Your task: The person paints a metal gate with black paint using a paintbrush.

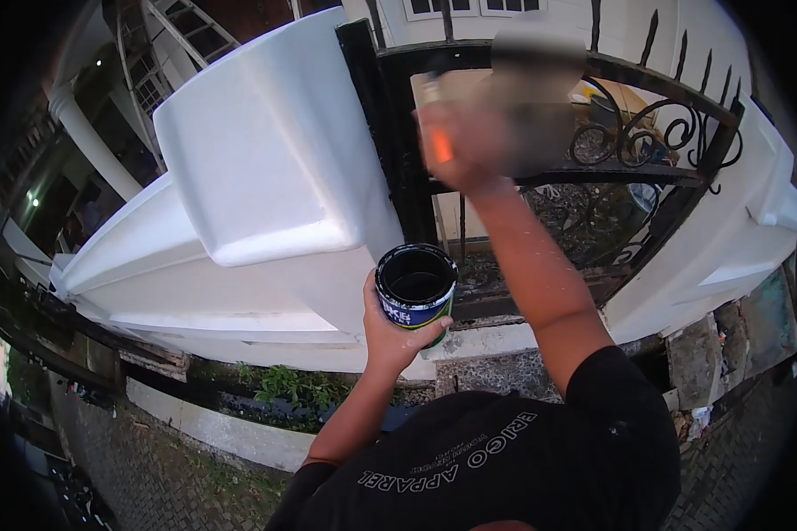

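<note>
My left hand [394, 341] is wrapped round a paint can [419, 316] with a blue and green label. Black paint fills the inside, and white smears mark the can's rim. My right hand [474, 146] is raised in front of the black iron gate [403, 159], its fingers closed round a paintbrush [441, 144] with an orange handle. The pale ferrule and dark bristles point up toward the gate's top rail, smeared by motion. Part of the view beside this hand is blurred out.
A white wall pillar [266, 142] stands left of the gate. Pointed spikes [651, 37] and scrollwork [629, 142] line the gate at right. Below run green plants [292, 389] and a concrete curb [221, 425]. A ladder [190, 31] leans behind the wall.
</note>
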Demonstrator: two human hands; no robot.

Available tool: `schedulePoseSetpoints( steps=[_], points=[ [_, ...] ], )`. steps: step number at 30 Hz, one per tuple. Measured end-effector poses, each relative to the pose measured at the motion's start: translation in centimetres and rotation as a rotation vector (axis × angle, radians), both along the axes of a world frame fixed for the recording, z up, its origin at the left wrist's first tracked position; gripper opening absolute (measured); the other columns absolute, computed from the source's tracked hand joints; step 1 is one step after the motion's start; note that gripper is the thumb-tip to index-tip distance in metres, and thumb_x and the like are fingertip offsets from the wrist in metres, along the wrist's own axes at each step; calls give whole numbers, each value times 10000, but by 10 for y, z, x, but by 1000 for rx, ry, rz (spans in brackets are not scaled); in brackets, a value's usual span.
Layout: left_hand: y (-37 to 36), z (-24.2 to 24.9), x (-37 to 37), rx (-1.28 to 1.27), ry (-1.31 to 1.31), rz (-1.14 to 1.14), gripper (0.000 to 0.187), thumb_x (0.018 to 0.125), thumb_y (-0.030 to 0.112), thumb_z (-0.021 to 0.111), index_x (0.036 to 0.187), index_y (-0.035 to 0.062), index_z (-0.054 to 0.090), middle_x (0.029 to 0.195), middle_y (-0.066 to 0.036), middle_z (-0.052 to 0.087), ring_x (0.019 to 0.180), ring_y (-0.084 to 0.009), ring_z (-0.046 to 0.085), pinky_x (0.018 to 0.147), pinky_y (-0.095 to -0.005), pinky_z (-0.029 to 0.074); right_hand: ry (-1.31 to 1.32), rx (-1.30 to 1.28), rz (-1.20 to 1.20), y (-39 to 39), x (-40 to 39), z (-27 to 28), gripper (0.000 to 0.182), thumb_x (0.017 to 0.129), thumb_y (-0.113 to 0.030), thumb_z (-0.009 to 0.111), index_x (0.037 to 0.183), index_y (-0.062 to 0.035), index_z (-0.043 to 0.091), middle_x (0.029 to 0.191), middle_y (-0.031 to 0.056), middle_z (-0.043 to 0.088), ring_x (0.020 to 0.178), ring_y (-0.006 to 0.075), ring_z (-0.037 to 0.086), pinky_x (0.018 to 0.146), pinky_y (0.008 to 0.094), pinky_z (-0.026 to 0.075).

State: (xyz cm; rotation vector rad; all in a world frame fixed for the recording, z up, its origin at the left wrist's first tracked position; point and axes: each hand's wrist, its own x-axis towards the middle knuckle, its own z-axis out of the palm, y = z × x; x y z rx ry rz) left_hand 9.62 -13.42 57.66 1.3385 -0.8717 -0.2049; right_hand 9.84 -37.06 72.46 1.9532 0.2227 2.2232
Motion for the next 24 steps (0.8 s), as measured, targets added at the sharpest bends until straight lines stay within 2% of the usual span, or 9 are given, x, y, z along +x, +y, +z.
schedulePoseSetpoints(
  steps=[5, 7, 13, 15, 17, 20, 22, 23, 24],
  points=[
    [0, 2, -7, 22, -9, 15, 1121, 585, 262, 969, 1429, -24, 290, 1298, -179, 555, 1197, -260, 585, 1031, -380, 459, -12, 65, 242, 1, -5, 4, 160, 794, -16, 720, 933, -77, 671, 840, 77, 694, 689, 266, 656, 619, 344, 520],
    [-5, 1, -11, 18, 8, 1, 1120, 586, 259, 969, 1428, -26, 289, 1300, -179, 552, 1200, -260, 582, 1031, -379, 458, -133, 251, 140, -28, -37, 6, 111, 810, -47, 716, 899, -81, 659, 817, 88, 692, 711, 281, 677, 638, 375, 540],
    [-21, -4, -19, 31, 0, -16, 1087, 588, 231, 966, 1416, -5, 303, 1302, -167, 542, 1212, -256, 568, 1039, -376, 450, -374, 363, -123, -92, -112, 10, 118, 813, -41, 700, 918, -85, 671, 829, 78, 697, 740, 286, 691, 667, 378, 553],
    [-27, -5, -22, 34, 3, -25, 1081, 585, 214, 965, 1414, 8, 304, 1302, -162, 540, 1213, -252, 564, 1040, -376, 449, -266, 113, -255, -89, -105, 13, 176, 779, -27, 708, 933, -107, 677, 823, 56, 691, 713, 263, 675, 652, 377, 545],
    [-28, -1, -27, 35, 17, -25, 1085, 583, 204, 964, 1417, 10, 299, 1303, -161, 538, 1214, -251, 562, 1040, -377, 449, -43, 74, -255, -65, -79, 13, 150, 796, -26, 704, 926, -86, 663, 826, 80, 669, 691, 278, 649, 646, 381, 531],
    [-28, -3, -33, 50, 41, -10, 1088, 577, 185, 963, 1420, 15, 296, 1305, -158, 536, 1217, -250, 560, 1039, -378, 450, 107, 77, -139, -38, -61, 13, 180, 768, -28, 703, 923, -109, 662, 826, 69, 673, 689, 268, 645, 655, 364, 524],
    [-29, -5, -33, 55, 42, 1, 1089, 573, 175, 962, 1420, 18, 296, 1307, -156, 535, 1218, -250, 559, 1039, -379, 450, -25, 107, 220, -37, -59, 13, 114, 819, -45, 689, 917, -97, 663, 819, 83, 672, 693, 276, 645, 660, 361, 524],
    [-30, -7, -33, 53, 41, 6, 1086, 575, 171, 960, 1420, 21, 296, 1307, -155, 535, 1217, -250, 559, 1041, -378, 448, -94, 197, 243, -48, -61, 8, 66, 868, -74, 687, 926, -65, 658, 810, 89, 672, 697, 245, 650, 672, 345, 522],
    [-30, -8, -33, 51, 41, 10, 1083, 576, 167, 958, 1421, 24, 297, 1307, -153, 534, 1216, -250, 559, 1042, -377, 446, -134, 317, 216, -61, -68, 5, 63, 866, -68, 686, 919, -72, 652, 810, 91, 674, 693, 269, 652, 653, 362, 525]
  ],
)
